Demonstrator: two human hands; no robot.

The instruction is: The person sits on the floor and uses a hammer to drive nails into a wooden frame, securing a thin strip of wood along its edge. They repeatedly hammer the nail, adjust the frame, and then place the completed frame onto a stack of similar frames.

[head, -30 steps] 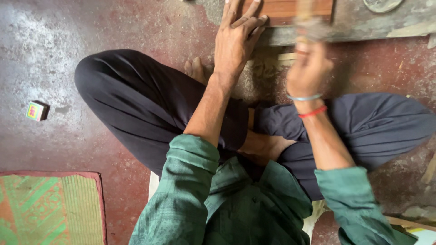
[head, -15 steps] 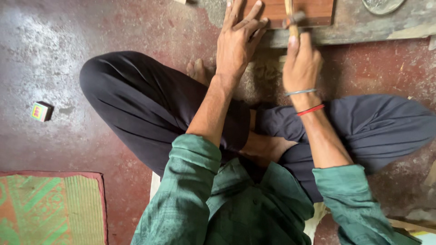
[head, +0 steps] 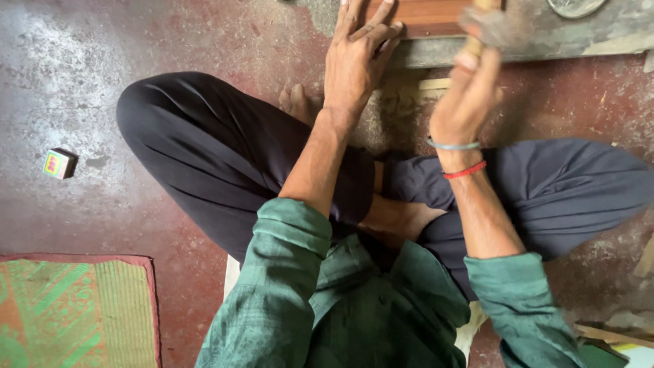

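I sit cross-legged on a reddish floor. My left hand (head: 357, 51) lies flat, fingers spread, pressing on a reddish-brown wooden piece (head: 426, 15) that rests on a grey slab (head: 545, 34) at the top edge. My right hand (head: 466, 95) is raised just to the right of it, closed around the wooden handle of a hammer (head: 485, 27), whose head is blurred by motion. A blue bangle and a red thread circle the right wrist.
A small colourful box (head: 58, 163) lies on the floor at the left. A green and orange mat (head: 68, 310) covers the lower left corner. A round metal object (head: 575, 7) sits on the slab at top right. Wood scraps lie at the lower right.
The right hand with the hammer came down onto the wooden piece half a second ago and has lifted back up now. The left hand has stayed pressed on the wood.
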